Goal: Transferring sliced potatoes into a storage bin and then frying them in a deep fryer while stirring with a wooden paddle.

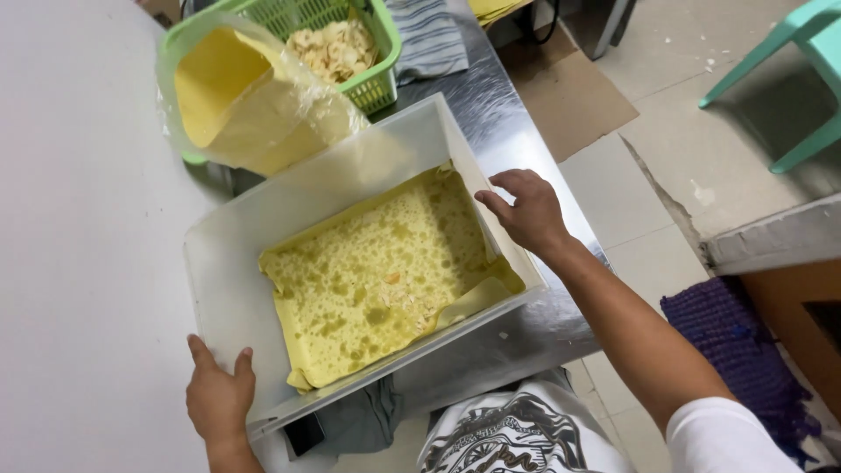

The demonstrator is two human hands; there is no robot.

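A white plastic tub (226,271) rests tilted on the steel counter, lined at the bottom with yellow, oil-soaked paper (377,276) carrying a few crumbs. My left hand (219,398) grips the tub's near left corner, thumb over the rim. My right hand (526,210) holds the right rim, fingers curled over the edge by the paper. Behind the tub stands a clear plastic bag (254,101) holding yellow paper.
A green basket (381,52) of pale chips sits at the back next to the bag. A striped cloth (429,39) lies on the steel counter (526,324). A white wall is at left. Tiled floor, a purple mat (745,350) and a teal chair (810,52) are at right.
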